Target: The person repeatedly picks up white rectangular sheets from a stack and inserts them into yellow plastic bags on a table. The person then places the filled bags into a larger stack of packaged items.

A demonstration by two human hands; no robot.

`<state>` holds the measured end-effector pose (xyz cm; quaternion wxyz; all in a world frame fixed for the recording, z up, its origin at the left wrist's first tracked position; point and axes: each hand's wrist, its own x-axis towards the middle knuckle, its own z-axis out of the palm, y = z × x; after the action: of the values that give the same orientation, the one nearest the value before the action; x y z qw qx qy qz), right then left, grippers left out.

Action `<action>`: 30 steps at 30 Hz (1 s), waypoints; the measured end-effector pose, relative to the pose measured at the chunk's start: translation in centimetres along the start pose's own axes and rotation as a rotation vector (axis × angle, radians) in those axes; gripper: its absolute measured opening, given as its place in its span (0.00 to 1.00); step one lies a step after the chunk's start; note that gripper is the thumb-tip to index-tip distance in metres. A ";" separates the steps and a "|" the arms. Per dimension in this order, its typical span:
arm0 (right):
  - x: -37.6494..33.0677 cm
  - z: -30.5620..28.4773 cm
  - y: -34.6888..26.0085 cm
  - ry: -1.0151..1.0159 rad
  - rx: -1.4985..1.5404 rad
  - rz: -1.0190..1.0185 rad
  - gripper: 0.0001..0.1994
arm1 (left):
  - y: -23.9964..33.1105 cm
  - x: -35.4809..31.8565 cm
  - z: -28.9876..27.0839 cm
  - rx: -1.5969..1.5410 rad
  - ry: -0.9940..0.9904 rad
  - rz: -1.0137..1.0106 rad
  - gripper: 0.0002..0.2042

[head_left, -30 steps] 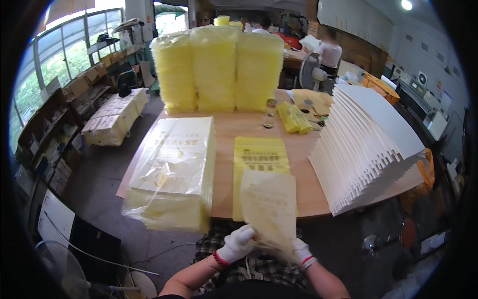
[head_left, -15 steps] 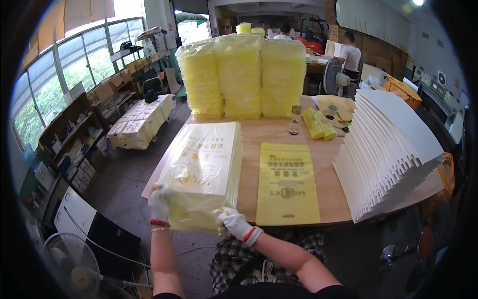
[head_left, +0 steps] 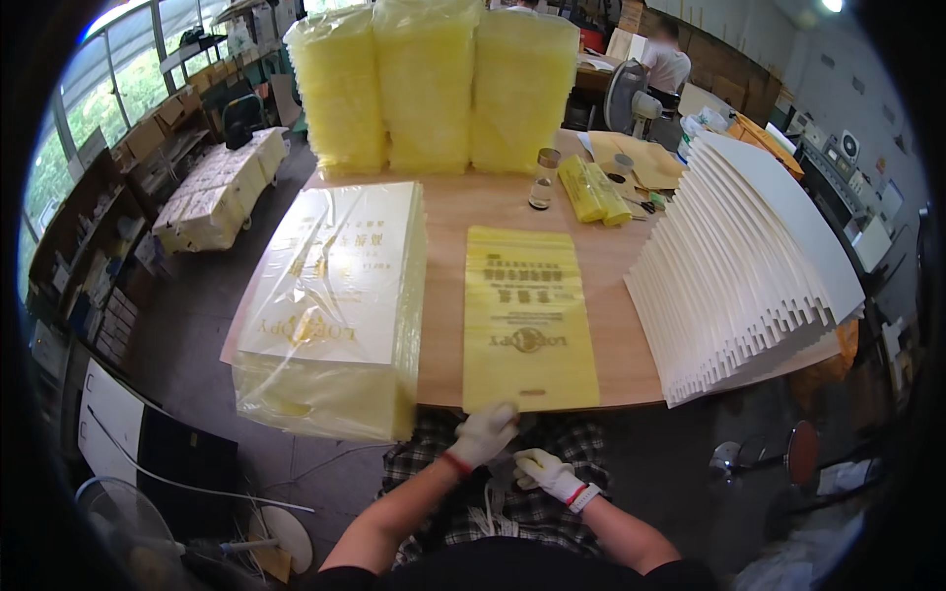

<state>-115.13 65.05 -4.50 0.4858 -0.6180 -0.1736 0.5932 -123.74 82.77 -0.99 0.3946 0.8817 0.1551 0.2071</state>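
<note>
My left hand (head_left: 488, 433), in a white glove with a red cuff, hovers just off the near end of a flat yellow plastic bag (head_left: 532, 295) with dark print. Motion smears its fingers. Beside it, above my lap, my right hand (head_left: 548, 473), also gloved, has its fingers curled; whatever they might hold is hidden. To the left lies a tall pile of filled plastic bags (head_left: 325, 276), the top one clear with a white printed sheet inside. Its near end hangs past the table edge.
Three tall stacks of yellow plastic bags (head_left: 429, 94) stand at the table's far edge. White sheets (head_left: 734, 276) fan out at the right. A clear cylindrical container (head_left: 543, 179) and rolled yellow bags (head_left: 593, 192) lie behind. A person (head_left: 666, 64) sits beyond a fan (head_left: 627, 98).
Both hands have left the near end of the filled bags and come together at the table's front edge, left of the white sheets. The view has shifted down and to the right.
</note>
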 end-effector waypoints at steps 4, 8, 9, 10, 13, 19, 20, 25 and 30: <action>-1.6 -1.7 -0.8 0.129 0.062 -0.024 0.15 | -0.4 7.1 3.7 0.409 0.120 -0.005 0.11; -2.1 -3.0 -1.4 0.201 0.094 -0.042 0.16 | -3.7 9.3 3.5 0.451 -0.171 0.023 0.13; -1.7 -3.4 -1.5 0.206 0.107 -0.051 0.16 | -4.1 9.6 3.4 0.432 -0.208 0.055 0.13; -1.4 -3.8 -1.5 0.210 0.119 -0.058 0.16 | -3.8 9.5 3.3 0.450 -0.251 0.013 0.14; -0.3 -4.3 -2.2 0.177 0.101 -0.117 0.15 | -2.9 8.1 3.0 0.517 -0.133 0.097 0.11; 1.6 -4.0 -4.4 0.126 0.099 -0.103 0.15 | -4.6 9.6 3.0 0.366 -0.173 0.054 0.08; 1.4 -4.1 -5.2 0.124 0.096 -0.085 0.16 | -4.6 9.9 2.7 0.323 -0.190 0.014 0.08; 4.2 -2.7 -9.8 0.251 0.272 -0.078 0.19 | -3.8 10.6 1.2 0.087 -0.155 -0.005 0.06; 8.6 -4.2 -10.9 0.631 -0.295 -0.392 0.17 | -2.0 13.6 -1.3 -0.534 0.013 -0.349 0.02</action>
<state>-105.39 75.29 -1.34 0.5251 -0.7883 -0.2139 0.2391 -112.85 90.80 1.57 0.6407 0.7057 0.2466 0.1752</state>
